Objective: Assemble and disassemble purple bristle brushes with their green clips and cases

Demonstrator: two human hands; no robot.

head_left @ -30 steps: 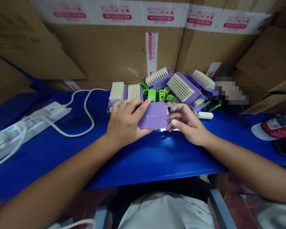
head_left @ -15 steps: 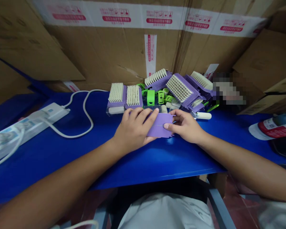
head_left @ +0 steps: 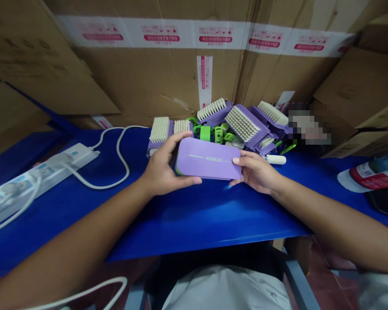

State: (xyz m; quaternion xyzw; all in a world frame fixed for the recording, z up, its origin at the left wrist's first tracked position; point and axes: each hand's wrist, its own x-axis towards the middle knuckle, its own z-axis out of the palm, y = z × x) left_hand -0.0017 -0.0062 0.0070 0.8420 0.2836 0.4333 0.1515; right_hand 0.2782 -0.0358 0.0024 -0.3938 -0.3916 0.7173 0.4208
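Observation:
A flat purple plastic piece (head_left: 210,160) with rounded left corners and pale lettering is held over the blue table. A bit of green shows at its left edge. My left hand (head_left: 163,165) wraps around that left end, its thumb along the lower edge and fingers at the top. At the other end my right hand (head_left: 257,171) pinches the piece, thumb on the lettered face and fingers behind. The underside is hidden. Behind it lie purple brush heads with white bristles (head_left: 242,124) and several green plastic parts (head_left: 205,133).
A white power strip (head_left: 42,181) with cables lies at the left of the blue table (head_left: 194,219). Cardboard boxes (head_left: 142,77) stand along the back. A white handle-like part (head_left: 276,159) is near my right hand. A red-and-white labelled bottle (head_left: 371,174) lies at the right.
My left hand has slid from over the purple piece to its left end, uncovering the lettered face. The piece is now tilted up more toward me. My right hand still holds the right end.

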